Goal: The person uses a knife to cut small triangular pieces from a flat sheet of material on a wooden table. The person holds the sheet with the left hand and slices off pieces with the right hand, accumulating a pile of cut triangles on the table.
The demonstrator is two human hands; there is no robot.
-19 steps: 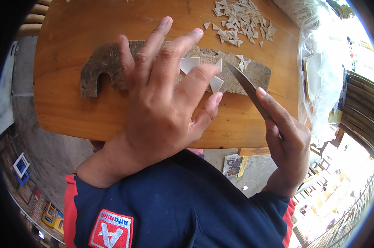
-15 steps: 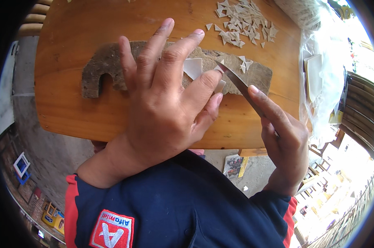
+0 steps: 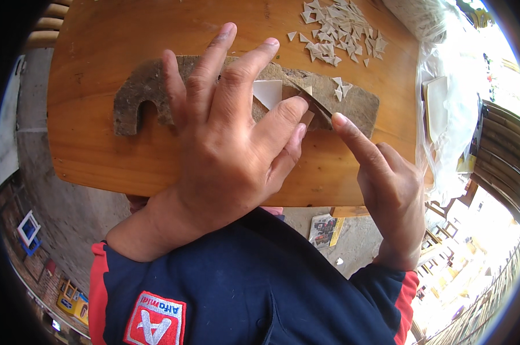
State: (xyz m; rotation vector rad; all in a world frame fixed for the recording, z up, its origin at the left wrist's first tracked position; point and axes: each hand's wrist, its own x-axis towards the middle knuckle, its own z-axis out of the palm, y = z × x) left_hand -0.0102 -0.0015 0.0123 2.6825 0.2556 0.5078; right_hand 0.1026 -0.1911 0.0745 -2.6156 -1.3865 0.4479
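Note:
A dark thin-bladed knife (image 3: 315,104) lies in my right hand (image 3: 391,192), the index finger stretched along its back. Its blade rests across a small pale sheet piece (image 3: 307,119) on a worn wooden board (image 3: 355,109) with a hooked left end. The thumb and index finger of my left hand (image 3: 225,138) pinch that piece, close to the blade, and partly hide it; the other fingers are spread above the board. A larger pale piece (image 3: 268,92) lies beside my left index finger. Several small pale triangles (image 3: 341,89) sit near the board's right end.
The board lies on a varnished wooden table (image 3: 122,167). A pile of pale triangular cuttings (image 3: 343,29) is at the far right. Clear plastic bags (image 3: 444,132) hang over the table's right edge, with pale sheets (image 3: 436,103) among them.
The knife has swung flatter and moved left, its blade now across the pale piece. My right hand has shifted slightly left with it. My left hand stays nearly where it was.

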